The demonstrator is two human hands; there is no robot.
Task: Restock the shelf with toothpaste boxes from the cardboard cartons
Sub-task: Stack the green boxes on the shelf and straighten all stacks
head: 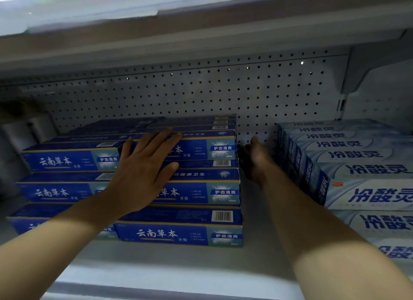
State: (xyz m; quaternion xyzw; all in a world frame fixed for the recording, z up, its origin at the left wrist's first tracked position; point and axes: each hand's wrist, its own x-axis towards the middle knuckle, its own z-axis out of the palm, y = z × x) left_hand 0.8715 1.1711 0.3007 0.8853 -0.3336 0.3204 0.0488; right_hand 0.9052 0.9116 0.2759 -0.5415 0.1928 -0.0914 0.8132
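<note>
Dark blue toothpaste boxes [183, 233] lie stacked in stepped rows on the white shelf [156, 264], in two columns side by side. My left hand [143, 172] lies flat with straight fingers on the fronts of the upper boxes of the right column. In the shadowed gap to the right of that stack is my right hand [254, 161], beside the stack's right ends. It is blurred and dark, and its finger pose is unclear. No cardboard carton is in view.
Pale blue-and-white toothpaste boxes [366, 176] fill the shelf at the right in stacked rows. A perforated back panel [201, 91] closes the rear. An upper shelf [201, 31] hangs overhead with a bracket [366, 62] at the right. Grey items sit far left.
</note>
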